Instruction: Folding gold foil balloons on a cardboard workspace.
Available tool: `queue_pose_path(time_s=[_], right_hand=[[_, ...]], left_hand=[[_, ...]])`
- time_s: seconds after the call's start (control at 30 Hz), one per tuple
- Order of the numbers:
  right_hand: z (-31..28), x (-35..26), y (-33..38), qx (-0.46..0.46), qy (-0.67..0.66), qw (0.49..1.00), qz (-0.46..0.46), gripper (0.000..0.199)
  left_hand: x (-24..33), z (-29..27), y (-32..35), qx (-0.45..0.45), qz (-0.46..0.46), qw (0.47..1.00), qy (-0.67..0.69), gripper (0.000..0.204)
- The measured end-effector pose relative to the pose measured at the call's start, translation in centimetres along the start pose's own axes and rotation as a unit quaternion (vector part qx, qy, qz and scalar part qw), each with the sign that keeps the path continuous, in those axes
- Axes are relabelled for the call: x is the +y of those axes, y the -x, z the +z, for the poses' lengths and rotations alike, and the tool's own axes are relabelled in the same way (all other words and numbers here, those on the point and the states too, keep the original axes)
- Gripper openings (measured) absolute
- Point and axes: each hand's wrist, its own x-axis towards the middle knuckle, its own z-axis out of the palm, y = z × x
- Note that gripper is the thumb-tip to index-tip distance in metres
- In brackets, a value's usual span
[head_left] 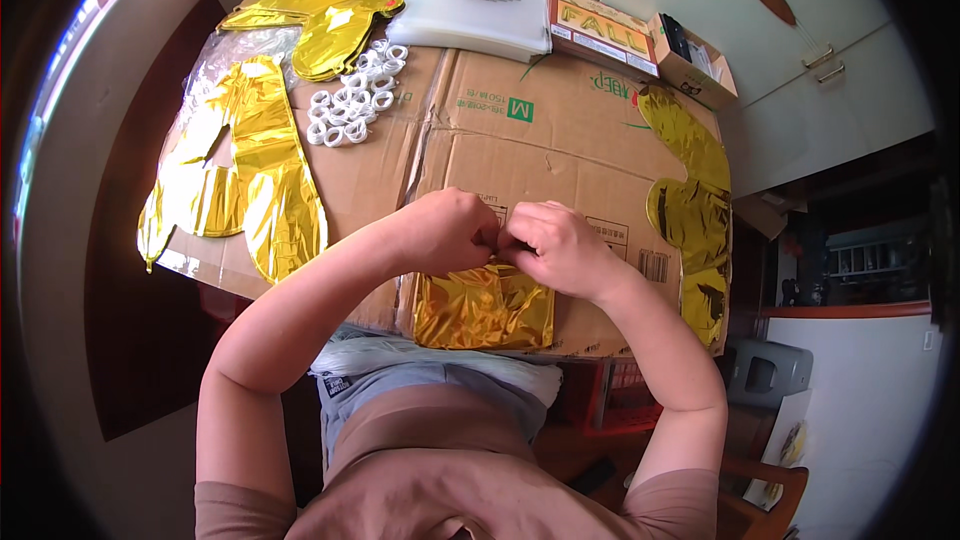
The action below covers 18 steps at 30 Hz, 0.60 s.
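Nearest the body, one crumpled gold foil balloon point(484, 312) lies at the cardboard sheet's point(560, 165) near edge. Wrists bent inward, the left hand point(452, 230) and right hand point(558, 248) meet above it, fingers curled narrow, pinching its upper end; their tips are partly hidden. The cardboard bears a barcode point(653, 265) and green printing point(520, 109). One curvy foil balloon point(706, 215) lies right, one two-legged foil balloon point(272, 170) left. Beyond sit over ten white string coils point(352, 108) and two boxes, one lettered point(602, 32), one open point(693, 62).
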Motion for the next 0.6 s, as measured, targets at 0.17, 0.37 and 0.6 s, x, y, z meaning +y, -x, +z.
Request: queue_pose_path(time_s=[0.17, 0.37, 0.6], right_hand=[[-1.8, -2.7, 0.6, 0.04, 0.04, 0.997, 0.048, 0.028], [-1.2, -2.5, 1.5, -0.036, 0.044, 0.995, 0.081, 0.036], [-1.2, -1.5, 0.8, -0.133, -0.015, 0.979, 0.153, 0.033]], left_hand=[[-1.1, 0.3, -0.2, 0.0, 0.006, 1.0, 0.008, 0.02], [-0.8, -0.3, -0.2, -0.016, -0.029, 0.999, 0.041, 0.02], [-1.8, 0.0, -0.6, -0.01, 0.028, 0.999, 0.028, 0.018]])
